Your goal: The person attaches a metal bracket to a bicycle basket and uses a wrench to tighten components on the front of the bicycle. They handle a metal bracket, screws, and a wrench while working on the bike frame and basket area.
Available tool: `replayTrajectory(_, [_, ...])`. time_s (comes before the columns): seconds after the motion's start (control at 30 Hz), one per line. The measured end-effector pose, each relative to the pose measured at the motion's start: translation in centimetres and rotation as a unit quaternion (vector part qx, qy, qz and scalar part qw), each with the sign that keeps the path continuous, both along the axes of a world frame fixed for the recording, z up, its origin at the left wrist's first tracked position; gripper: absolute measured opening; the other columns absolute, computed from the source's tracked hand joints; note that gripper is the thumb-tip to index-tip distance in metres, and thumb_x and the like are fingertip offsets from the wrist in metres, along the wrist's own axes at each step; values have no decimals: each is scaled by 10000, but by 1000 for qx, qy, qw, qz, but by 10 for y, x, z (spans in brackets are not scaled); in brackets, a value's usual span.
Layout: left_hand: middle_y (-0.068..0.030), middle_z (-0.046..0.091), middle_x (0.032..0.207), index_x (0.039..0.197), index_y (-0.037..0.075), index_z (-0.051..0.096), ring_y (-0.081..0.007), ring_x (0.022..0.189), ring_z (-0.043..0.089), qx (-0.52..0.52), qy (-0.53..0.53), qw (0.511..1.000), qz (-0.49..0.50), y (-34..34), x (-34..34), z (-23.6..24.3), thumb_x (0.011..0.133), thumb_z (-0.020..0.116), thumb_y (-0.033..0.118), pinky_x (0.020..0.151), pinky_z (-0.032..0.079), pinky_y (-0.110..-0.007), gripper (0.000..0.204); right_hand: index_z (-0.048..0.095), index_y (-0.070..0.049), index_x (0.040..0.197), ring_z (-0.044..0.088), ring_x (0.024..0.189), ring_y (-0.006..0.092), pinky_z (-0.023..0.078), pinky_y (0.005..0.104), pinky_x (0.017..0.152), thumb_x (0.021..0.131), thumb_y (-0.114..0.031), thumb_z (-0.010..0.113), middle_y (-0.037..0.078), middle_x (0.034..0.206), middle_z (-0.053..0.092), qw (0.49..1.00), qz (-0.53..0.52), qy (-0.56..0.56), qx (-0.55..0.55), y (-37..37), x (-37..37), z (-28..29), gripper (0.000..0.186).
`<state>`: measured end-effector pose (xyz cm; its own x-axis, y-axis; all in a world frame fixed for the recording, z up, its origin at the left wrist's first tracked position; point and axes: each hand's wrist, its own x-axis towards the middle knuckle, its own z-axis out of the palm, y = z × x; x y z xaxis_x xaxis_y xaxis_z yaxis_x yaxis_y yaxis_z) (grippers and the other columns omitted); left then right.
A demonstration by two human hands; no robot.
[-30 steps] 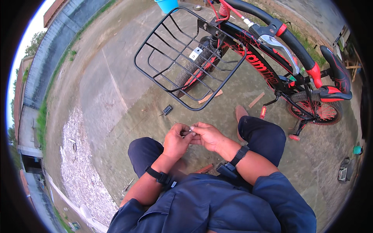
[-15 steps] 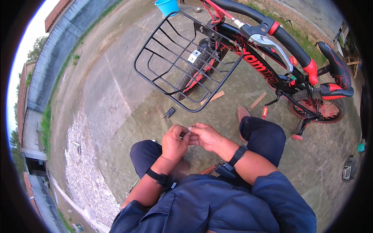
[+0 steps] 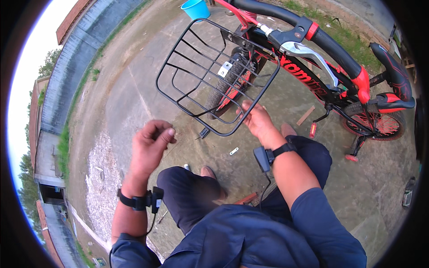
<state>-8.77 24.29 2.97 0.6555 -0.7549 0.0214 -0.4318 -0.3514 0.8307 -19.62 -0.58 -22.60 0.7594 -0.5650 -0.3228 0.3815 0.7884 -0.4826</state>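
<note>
My left hand (image 3: 153, 145) is raised to the left of the bicycle basket (image 3: 182, 106), its thumb and forefinger pinched together. Something tiny may be between the fingertips, too small to make out. At the basket's lower right rim is my right hand (image 3: 259, 121), fingers curled at the black wire, which crosses in front of them. The basket is fixed ahead of the handlebar of a black and red bicycle (image 3: 304, 77). A pale metal plate (image 3: 225, 69) shows through the basket's wires. On the ground below my hands lies a small flat metal strip (image 3: 233, 151) with holes.
A small black object (image 3: 204, 133) lies under the basket's near edge. Beside the bicycle are a wooden strip (image 3: 305, 115) and a red reflector (image 3: 313, 130). A reddish bar (image 3: 246, 199) lies between my legs. A blue bucket (image 3: 195, 9) stands far off.
My hands have parted from each other. The left one has moved left and up, still pinched; the right one has gone up to the basket's rim. The metal strip on the ground now shows.
</note>
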Motion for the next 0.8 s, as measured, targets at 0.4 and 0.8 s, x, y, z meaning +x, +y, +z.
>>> replayTrajectory(0.4, [-19,679,890,1078,13,634,-95,821,658,38,-100,988,-114,-112,15,57,919,649,122,645,474,-220,193,640,-67,1074,691,897,212,584,328,797,900,-59,655,94,957,700,996,35,-81,-27,-63,49,35,175])
replayTrajectory(0.8, [-37,692,914,1086,3,653,-106,828,657,105,-151,971,-150,-171,41,33,902,634,130,677,503,-260,224,653,-46,1105,678,964,193,561,268,792,908,-149,677,91,1030,693,975,31,-219,17,-60,79,35,224])
